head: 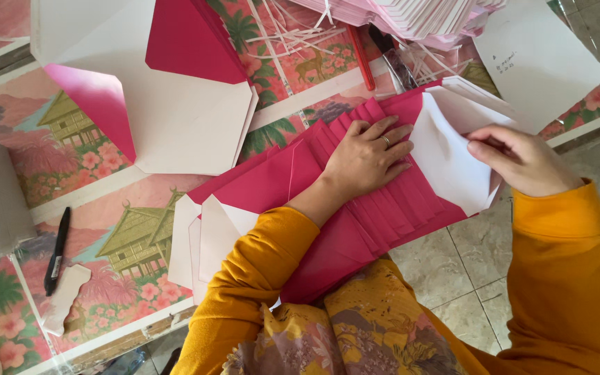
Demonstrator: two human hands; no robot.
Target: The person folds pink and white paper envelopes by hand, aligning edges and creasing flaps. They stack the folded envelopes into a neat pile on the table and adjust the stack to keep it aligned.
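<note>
Left hand [368,157] presses flat, fingers together, on fanned pink envelopes [355,208] running diagonally; right hand [522,161] pinches the white flap [449,156], fingertips partly hidden.

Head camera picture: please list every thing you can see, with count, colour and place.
fanned envelopes: many, pink, overlapping in a row, centre, under the left hand
top envelope: one, white inside, flap open, right end of the row
large open envelopes: about two, white with pink lining, upper left
paper stack: one, pale pink and white, top edge
paper strips: several, white, top centre
paper sheet: one, white, upper right
marker pen: one, black, left
mat: one, pink with houses and flowers, under everything
floor tiles: beige, lower right
sleeves: two, orange
left hand: flat on the fanned envelopes
right hand: fingers pinching the top envelope's edge
</note>
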